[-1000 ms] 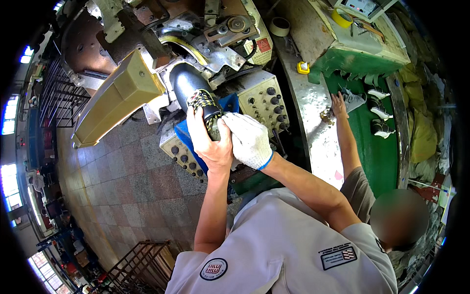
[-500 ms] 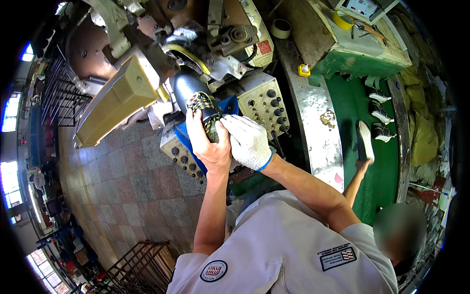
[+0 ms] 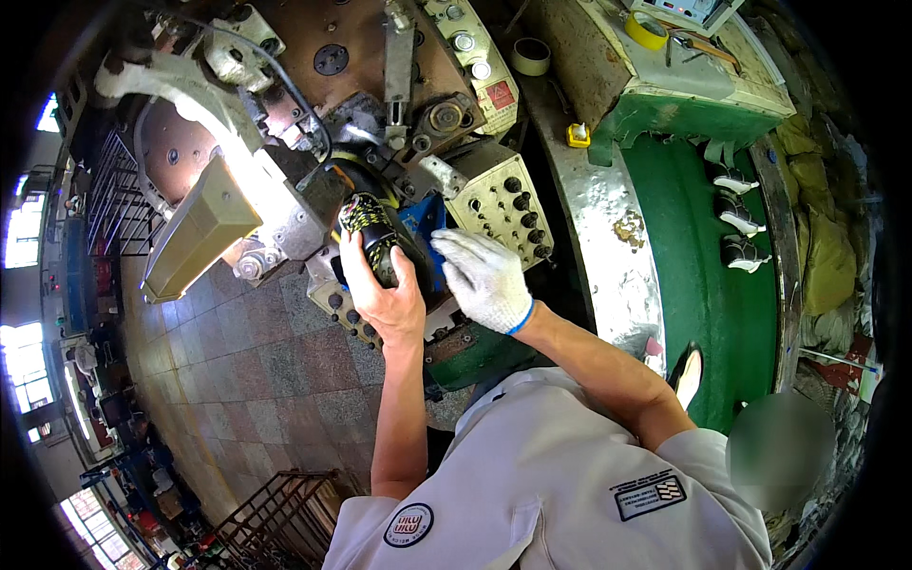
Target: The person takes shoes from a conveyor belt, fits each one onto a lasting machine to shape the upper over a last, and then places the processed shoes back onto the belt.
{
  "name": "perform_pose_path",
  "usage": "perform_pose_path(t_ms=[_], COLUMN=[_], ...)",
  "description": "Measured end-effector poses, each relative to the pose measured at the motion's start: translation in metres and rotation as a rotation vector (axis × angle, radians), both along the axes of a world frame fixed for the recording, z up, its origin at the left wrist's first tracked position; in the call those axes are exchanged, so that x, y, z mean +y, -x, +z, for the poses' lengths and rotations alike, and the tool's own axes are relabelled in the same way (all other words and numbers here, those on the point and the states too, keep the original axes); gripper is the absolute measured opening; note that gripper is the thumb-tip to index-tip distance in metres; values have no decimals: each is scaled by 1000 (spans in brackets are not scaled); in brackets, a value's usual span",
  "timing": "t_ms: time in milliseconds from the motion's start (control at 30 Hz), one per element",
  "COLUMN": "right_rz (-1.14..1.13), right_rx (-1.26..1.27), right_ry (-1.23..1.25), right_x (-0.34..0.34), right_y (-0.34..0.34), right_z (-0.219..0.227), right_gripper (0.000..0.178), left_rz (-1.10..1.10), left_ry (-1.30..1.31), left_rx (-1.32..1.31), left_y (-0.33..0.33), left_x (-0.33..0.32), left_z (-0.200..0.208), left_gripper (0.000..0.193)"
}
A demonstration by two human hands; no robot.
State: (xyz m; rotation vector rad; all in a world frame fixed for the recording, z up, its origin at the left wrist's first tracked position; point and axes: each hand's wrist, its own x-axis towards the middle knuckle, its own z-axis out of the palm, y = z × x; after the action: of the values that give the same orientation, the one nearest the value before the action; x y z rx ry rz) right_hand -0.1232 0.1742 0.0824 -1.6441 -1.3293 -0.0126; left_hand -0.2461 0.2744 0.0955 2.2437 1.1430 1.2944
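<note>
A black shoe upper [image 3: 376, 231] with yellow-and-black laces sits in the machine, its toe end hidden among metal parts. My bare left hand [image 3: 388, 302] is closed around its heel end, thumb on one side and fingers on the other. My right hand [image 3: 486, 282] wears a white knit glove with a blue cuff. Its fingers are stretched out beside the blue part [image 3: 425, 228] of the machine, apart from the shoe and holding nothing. Metal arms of the machine [image 3: 285, 214] press in close to the shoe's toe from the left.
A control box [image 3: 501, 204] with black knobs stands right of the shoe. A yellow machine cover [image 3: 201, 228] juts out at left. On the green conveyor [image 3: 665, 285] stand several shoes [image 3: 744, 217]; another person [image 3: 779, 456] is at lower right. Tape rolls [image 3: 646, 30] lie on the bench.
My right hand has come off the shoe and opened. The machine's metal arms have closed in around the toe. The other person's hand with a shoe has moved back toward them.
</note>
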Motion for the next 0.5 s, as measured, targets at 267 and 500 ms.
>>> perform_pose_path(t_ms=[267, 500], right_rz=[-170, -215], right_rx=[246, 437], right_ry=[76, 166], right_x=[-60, -104], right_y=[-62, -93], right_z=[-27, -68], right_gripper=[24, 24], left_rz=[96, 178], left_ry=[94, 243], left_rx=[18, -20], left_y=[-5, -13], left_x=[-7, -19], left_z=[-2, 0], left_gripper=[56, 67])
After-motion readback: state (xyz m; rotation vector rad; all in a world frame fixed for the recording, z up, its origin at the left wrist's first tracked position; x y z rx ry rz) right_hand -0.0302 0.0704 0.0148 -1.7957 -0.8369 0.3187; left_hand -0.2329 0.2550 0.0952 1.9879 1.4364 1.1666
